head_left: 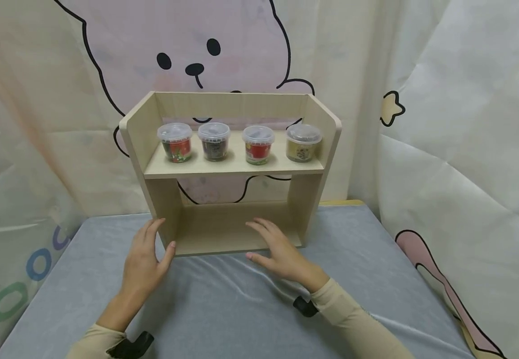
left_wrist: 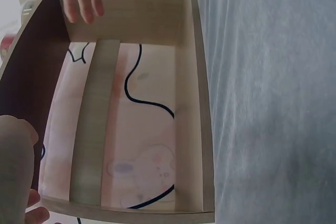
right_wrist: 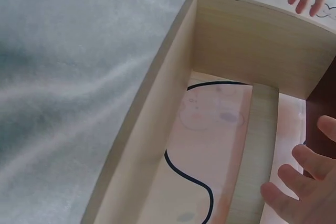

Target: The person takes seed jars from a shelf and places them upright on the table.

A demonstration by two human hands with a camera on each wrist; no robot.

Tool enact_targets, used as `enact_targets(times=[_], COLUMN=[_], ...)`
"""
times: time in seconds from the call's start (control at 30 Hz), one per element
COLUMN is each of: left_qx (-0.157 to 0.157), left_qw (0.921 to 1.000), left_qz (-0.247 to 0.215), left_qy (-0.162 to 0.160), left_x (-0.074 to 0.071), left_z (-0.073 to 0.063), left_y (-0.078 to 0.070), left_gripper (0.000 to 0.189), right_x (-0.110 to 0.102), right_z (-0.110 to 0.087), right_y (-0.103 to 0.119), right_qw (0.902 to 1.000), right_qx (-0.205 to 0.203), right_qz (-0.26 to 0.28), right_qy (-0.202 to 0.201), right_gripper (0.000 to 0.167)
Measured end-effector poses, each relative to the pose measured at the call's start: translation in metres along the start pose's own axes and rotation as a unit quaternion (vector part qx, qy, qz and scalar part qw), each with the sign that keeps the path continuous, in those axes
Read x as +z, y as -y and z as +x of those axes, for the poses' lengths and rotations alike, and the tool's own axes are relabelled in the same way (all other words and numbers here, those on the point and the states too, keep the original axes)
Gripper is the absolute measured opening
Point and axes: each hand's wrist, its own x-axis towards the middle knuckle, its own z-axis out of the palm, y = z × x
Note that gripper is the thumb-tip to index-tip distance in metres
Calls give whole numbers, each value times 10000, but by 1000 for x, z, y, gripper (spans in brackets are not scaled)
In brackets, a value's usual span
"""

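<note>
A light wooden two-tier shelf (head_left: 237, 209) stands on the cloth-covered table. My left hand (head_left: 144, 262) is at its lower left side, fingers extended and thumb apart, the fingertips right at the side panel. In front of the lower compartment hovers my right hand (head_left: 281, 252), its fingers spread and holding nothing. The right wrist view also shows these fingers (right_wrist: 296, 182) before the lower opening. On the upper tier sits a row of lidded plastic cups: two with red in them (head_left: 178, 144) (head_left: 258, 145), a dark one (head_left: 215, 143) and a yellowish one (head_left: 302, 144).
Blue-grey cloth (head_left: 232, 309) covers the table, with wrinkles in front of the shelf. Behind hangs a pale curtain (head_left: 340, 65) with a cartoon bear print. Another curtain (head_left: 474, 149) hangs along the right side. Black wrist devices (head_left: 131, 345) sit at both sleeves.
</note>
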Motion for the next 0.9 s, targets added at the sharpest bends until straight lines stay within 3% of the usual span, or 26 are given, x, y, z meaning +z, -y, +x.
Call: enact_targets(times=[0.13, 0.33, 0.53, 0.7, 0.9], left_qx=[-36, 1, -280, -525, -888], left_qw=[10000, 9991, 9978, 9973, 9937], left_qz=[-51, 4, -111, -303, -677], left_qy=[-58, -420, -590, -411, 62], left_x=[-2, -5, -9, -10, -12], left_z=[2, 7, 14, 21, 37], left_y=[3, 10, 17, 21, 22], left_gripper=[57, 55, 57, 64, 68], right_x=[-6, -11, -12, -12, -14], right_z=[4, 10, 12, 17, 25], right_y=[2, 3, 4, 5, 10], right_qw=[10000, 9995, 9990, 9983, 9961], right_qx=[-74, -287, -402, -553, -783], right_qz=[50, -2, -19, -190, -397], right_qy=[-43, -142, -172, -82, 100], right_gripper=[74, 75, 74, 69, 66])
